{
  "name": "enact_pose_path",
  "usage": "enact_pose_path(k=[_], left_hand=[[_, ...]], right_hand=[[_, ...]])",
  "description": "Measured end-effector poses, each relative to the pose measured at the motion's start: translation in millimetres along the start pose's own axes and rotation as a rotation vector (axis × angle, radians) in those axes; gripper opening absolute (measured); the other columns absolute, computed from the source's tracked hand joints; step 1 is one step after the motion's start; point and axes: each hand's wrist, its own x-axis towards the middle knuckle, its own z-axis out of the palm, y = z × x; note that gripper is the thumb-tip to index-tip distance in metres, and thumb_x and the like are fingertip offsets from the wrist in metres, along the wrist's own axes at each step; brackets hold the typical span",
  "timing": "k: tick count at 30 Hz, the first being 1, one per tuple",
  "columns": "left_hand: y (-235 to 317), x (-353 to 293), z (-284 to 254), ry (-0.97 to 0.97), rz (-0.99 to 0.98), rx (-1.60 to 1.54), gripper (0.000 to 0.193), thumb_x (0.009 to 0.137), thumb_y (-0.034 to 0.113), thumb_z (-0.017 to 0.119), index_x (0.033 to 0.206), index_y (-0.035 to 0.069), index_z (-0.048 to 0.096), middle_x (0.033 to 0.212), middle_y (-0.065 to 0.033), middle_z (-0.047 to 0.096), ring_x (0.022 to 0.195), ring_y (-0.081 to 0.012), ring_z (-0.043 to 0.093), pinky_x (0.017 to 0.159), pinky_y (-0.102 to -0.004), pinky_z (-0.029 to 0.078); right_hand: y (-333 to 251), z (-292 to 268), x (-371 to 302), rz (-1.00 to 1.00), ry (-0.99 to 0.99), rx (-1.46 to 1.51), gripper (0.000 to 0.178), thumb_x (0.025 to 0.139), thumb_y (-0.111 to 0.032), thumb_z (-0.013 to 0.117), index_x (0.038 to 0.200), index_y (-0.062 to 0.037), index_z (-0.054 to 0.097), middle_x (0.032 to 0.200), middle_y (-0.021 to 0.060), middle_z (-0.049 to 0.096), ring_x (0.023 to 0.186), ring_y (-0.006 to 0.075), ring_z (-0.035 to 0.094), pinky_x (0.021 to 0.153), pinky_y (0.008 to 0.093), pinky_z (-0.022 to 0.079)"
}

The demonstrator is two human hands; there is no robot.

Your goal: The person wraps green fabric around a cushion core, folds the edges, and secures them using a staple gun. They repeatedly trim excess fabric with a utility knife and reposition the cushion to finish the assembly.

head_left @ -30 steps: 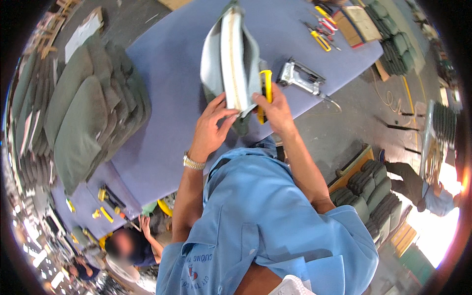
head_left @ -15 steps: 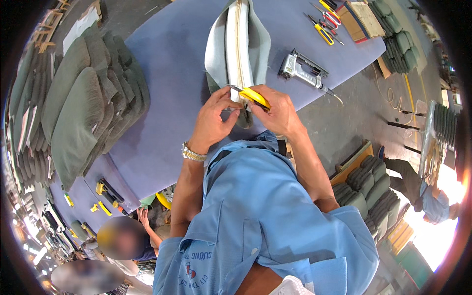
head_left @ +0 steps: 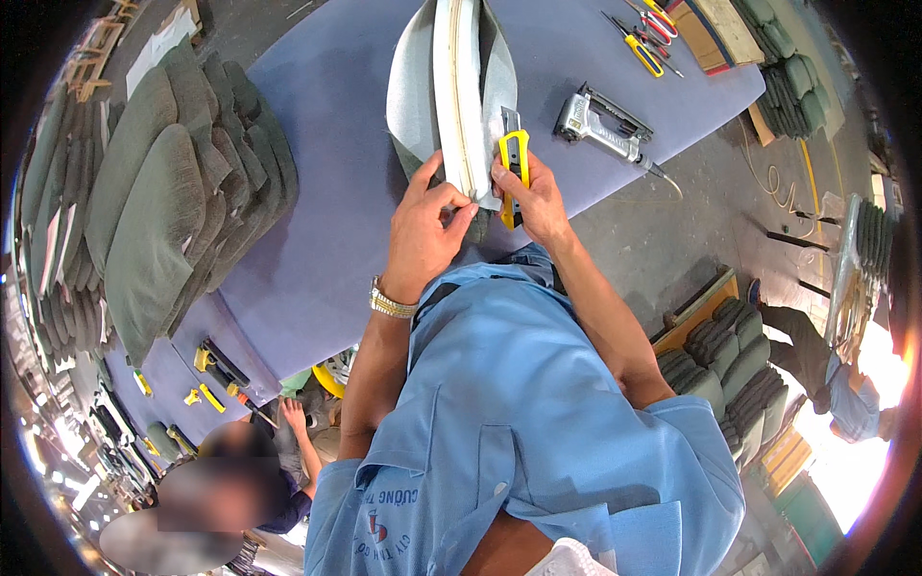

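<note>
A grey fabric piece (head_left: 411, 96) with a long white band (head_left: 451, 86) down its middle stands on the blue-grey table before me. The band carries a tan line along its length. My left hand (head_left: 425, 230) pinches the near end of the band, thumb and fingertips pressed together. In my right hand (head_left: 538, 204) is a yellow utility knife (head_left: 515, 158), held against the right flank of the piece. Its blade end points away from me. The right fingertips are close to the band's edge; whether they also grip the fabric I cannot tell.
A pneumatic staple gun (head_left: 603, 128) with a hose lies at right. Beyond it are a yellow-handled screwdriver (head_left: 643, 55), pliers (head_left: 661, 29) and a cardboard box (head_left: 715, 34). Dark green fabric pads (head_left: 158, 230) are piled at left. Another person's hand (head_left: 296, 415) shows at lower left.
The knife has swung from lying across the band, tip leftward, to pointing away along the right side. My right hand has moved right; the left still pinches the near end.
</note>
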Motion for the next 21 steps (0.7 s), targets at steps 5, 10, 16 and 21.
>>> enact_pose_path(k=[5,10,16,21], left_hand=[[-25,1,-3,0.016,0.057,-0.179,0.015,0.089,0.012,0.078,0.090,0.000,0.069,0.149,-0.0224,0.051,0.123,-0.0280,0.062,0.075,-0.0294,0.063],[-25,2,-9,-0.017,0.024,-0.145,0.016,0.090,0.012,0.078,0.089,-0.001,0.069,0.149,-0.0227,0.050,0.128,-0.0273,0.059,0.076,-0.0300,0.062],[-19,3,-7,-0.033,-0.040,-0.223,0.015,0.088,0.012,0.079,0.089,-0.001,0.070,0.148,-0.0249,0.051,0.126,-0.0300,0.062,0.076,-0.0329,0.064],[-17,5,0,-0.034,-0.026,-0.157,0.017,0.085,0.015,0.080,0.088,0.000,0.071,0.148,-0.0240,0.052,0.117,-0.0311,0.066,0.075,-0.0341,0.064]], right_hand=[[-16,-3,-7,0.026,-0.062,0.080,0.028,0.103,-0.019,0.062,0.121,0.0006,0.058,0.087,0.0055,0.065,0.070,0.0122,0.062,0.064,0.0303,0.056],[-48,-4,-13,-0.050,-0.109,-0.135,0.047,0.100,-0.008,0.059,0.145,-0.0028,0.045,0.104,0.0126,0.070,0.076,0.0150,0.067,0.071,0.0324,0.059],[-79,2,-21,-0.200,-0.100,-0.234,0.071,0.100,0.000,0.056,0.162,-0.0146,0.025,0.125,0.0198,0.067,0.091,0.0214,0.073,0.082,0.0360,0.062],[-113,15,-19,-0.341,-0.209,-0.338,0.058,0.102,0.002,0.052,0.157,-0.0072,0.033,0.136,0.0217,0.061,0.097,0.0252,0.075,0.082,0.0350,0.063]])
